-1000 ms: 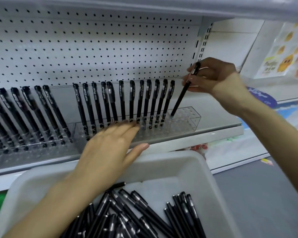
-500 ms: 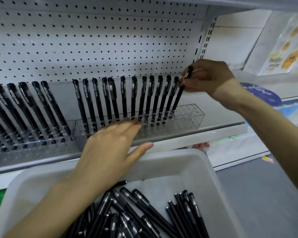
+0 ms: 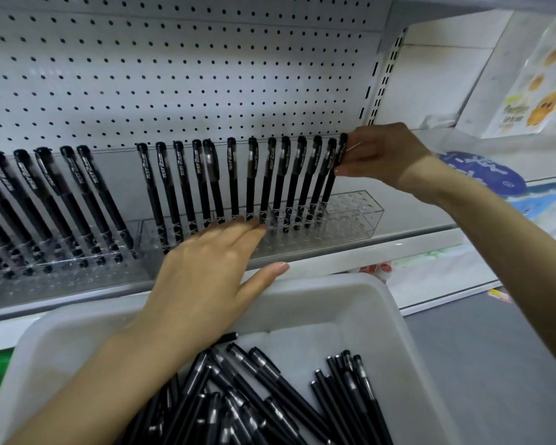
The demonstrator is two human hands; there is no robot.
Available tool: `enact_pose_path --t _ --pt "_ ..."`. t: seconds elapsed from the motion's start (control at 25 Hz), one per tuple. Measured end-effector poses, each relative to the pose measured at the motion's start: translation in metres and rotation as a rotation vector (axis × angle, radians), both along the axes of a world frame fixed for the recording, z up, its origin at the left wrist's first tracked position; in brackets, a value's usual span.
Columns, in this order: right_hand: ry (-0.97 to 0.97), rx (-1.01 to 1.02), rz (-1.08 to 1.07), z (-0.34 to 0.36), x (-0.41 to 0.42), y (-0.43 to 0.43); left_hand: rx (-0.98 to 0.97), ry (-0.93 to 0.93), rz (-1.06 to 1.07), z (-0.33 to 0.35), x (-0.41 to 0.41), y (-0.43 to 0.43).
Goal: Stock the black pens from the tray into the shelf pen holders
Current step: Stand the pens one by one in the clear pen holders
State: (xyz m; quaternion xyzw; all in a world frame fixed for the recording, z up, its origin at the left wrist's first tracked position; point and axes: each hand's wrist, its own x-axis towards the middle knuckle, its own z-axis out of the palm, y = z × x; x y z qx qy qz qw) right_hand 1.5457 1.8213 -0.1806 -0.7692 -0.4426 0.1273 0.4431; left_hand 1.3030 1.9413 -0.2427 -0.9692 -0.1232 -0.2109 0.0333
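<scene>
A clear pen holder (image 3: 353, 216) sits on the shelf with a row of black pens (image 3: 251, 181) standing in its back holes. At the right end of that row stands one more black pen (image 3: 333, 175), and my right hand (image 3: 382, 155) pinches its cap end. My left hand (image 3: 206, 271) rests flat with straight fingers against the holder's front. A white tray (image 3: 376, 303) below holds several loose black pens (image 3: 264, 399). A second holder (image 3: 61, 258) at the left is also filled.
A white pegboard (image 3: 174, 75) backs the shelf. The shelf's front lip (image 3: 366, 248) runs just above the tray. Printed sticker sheets (image 3: 540, 91) and a blue label (image 3: 482, 175) lie on the neighbouring shelf to the right. Grey floor shows at the lower right.
My right hand has lowered the pen into the holder and stood it against the row. My left hand has stayed on the holder.
</scene>
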Motion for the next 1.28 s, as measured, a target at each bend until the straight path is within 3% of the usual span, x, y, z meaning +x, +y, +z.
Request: enact_pose_path --t 0.12,0.2,0.28,0.4,0.56,0.84,1.28 --pt "0.002 -0.058 -0.021 -0.002 0.002 -0.011 -0.026 0.028 -0.005 0.003 -0.001 0.000" --pt "-0.109 -0.129 -0.065 -0.001 0.001 -0.021 -0.081 0.052 -0.005 0.013 -0.001 -0.005" --pt "-0.191 -0.074 -0.120 0.001 -0.008 -0.030 -0.198 0.072 -0.017 0.020 -0.002 -0.005" --pt "-0.125 0.039 -0.086 0.009 -0.048 -0.045 -0.297 -0.028 -0.095 0.030 -0.009 -0.005" --pt "0.025 -0.039 0.066 0.005 -0.118 -0.054 -0.574 -0.004 -0.053 0.016 -0.036 -0.002" --pt "0.009 -0.439 0.036 -0.109 -0.173 -0.036 -0.322 0.095 0.052 -0.007 -0.058 -0.010" --pt "0.140 -0.580 -0.014 -0.132 -0.179 -0.038 -0.322 0.068 0.018 -0.010 -0.059 -0.012"
